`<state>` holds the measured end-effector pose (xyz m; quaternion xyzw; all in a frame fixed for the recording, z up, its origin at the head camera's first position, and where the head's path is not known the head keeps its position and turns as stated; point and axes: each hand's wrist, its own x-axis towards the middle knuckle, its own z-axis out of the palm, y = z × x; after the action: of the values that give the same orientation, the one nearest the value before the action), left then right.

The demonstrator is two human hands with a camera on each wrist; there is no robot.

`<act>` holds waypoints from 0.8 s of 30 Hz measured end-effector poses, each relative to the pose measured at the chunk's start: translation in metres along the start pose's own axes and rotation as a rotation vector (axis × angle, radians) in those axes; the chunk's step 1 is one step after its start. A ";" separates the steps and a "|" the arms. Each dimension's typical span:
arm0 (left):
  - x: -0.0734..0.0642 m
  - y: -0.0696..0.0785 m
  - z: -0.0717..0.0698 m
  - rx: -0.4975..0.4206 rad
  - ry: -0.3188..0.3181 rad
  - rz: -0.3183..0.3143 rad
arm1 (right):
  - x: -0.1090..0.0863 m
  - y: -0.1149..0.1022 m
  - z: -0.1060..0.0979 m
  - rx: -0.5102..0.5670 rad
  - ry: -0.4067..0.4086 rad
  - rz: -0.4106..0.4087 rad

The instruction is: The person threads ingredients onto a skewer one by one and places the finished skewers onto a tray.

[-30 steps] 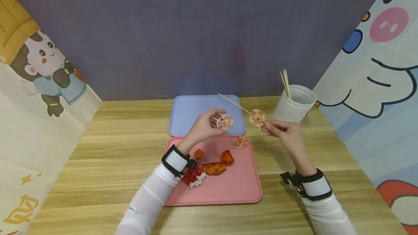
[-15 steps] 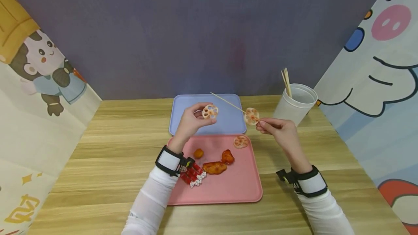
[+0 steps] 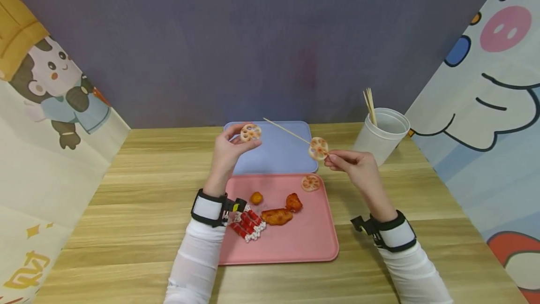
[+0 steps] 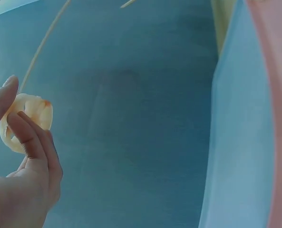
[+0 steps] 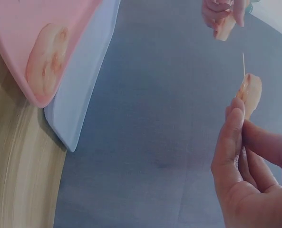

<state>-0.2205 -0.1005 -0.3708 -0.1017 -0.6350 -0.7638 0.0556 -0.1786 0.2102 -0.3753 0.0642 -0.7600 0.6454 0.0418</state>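
My left hand (image 3: 226,151) pinches a pale lotus root slice (image 3: 251,133) by its edge between thumb and fingers, above the blue tray (image 3: 278,154). My right hand (image 3: 358,168) pinches a thin wooden skewer (image 3: 287,129) at its lower end. A second lotus root slice (image 3: 318,148) is threaded on that skewer, right by the fingertips. The skewer's free tip points up and left, a short way from the left-hand slice in the head view. In the left wrist view the skewer (image 4: 43,45) runs toward the held slice (image 4: 41,111); contact there I cannot tell.
On the pink tray (image 3: 295,247) lie another lotus slice (image 3: 311,183), a small golden ball (image 3: 256,198), an orange-red chunk (image 3: 294,202), a browned elongated piece (image 3: 276,216) and several red-and-white pieces (image 3: 249,224). A white tub (image 3: 377,140) with several skewers (image 3: 370,107) stands at the right.
My left hand has moved left and away with its lotus slice. My right hand has drifted slightly left with the skewer, and both grips hold.
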 end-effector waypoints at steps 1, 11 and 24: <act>-0.001 0.002 -0.001 -0.016 0.007 0.011 | 0.000 0.000 0.001 0.006 -0.003 -0.012; -0.005 0.013 -0.001 -0.147 0.016 0.073 | -0.006 0.001 0.004 -0.015 -0.015 -0.025; -0.008 0.011 -0.002 -0.192 0.031 0.131 | -0.012 0.000 0.005 -0.034 -0.040 0.009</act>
<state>-0.2109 -0.1044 -0.3627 -0.1362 -0.5499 -0.8173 0.1051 -0.1664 0.2057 -0.3777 0.0731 -0.7720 0.6310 0.0248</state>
